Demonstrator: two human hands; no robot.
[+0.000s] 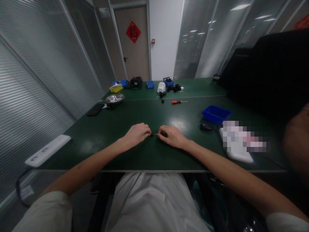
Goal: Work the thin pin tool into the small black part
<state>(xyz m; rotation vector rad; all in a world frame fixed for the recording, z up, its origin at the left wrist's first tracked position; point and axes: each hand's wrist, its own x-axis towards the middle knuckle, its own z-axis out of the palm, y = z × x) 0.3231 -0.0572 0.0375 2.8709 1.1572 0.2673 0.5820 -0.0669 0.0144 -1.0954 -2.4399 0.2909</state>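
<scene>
Over the near middle of the green table [135, 112], my left hand [137, 133] is closed in a pinch on a small black part [152, 134]. Opposite it, my right hand [172, 135] is closed too, around a dark piece [164, 134] that its fingers partly cover. A thin light-coloured shaft [155, 134] spans the narrow gap between the fingertips, pointing at the black part. Whether the shaft touches that part I cannot tell. Both pieces are too small to name by kind.
An orange-handled screwdriver [176, 102] lies ahead, with black parts [175, 88] beyond it. On the right are a blue tray [216, 114] and a black mouse [206, 127]. A metal bowl [115, 99], a phone [96, 110] and a white power strip [48, 150] lie left. Another person's arm [298, 141] shows far right.
</scene>
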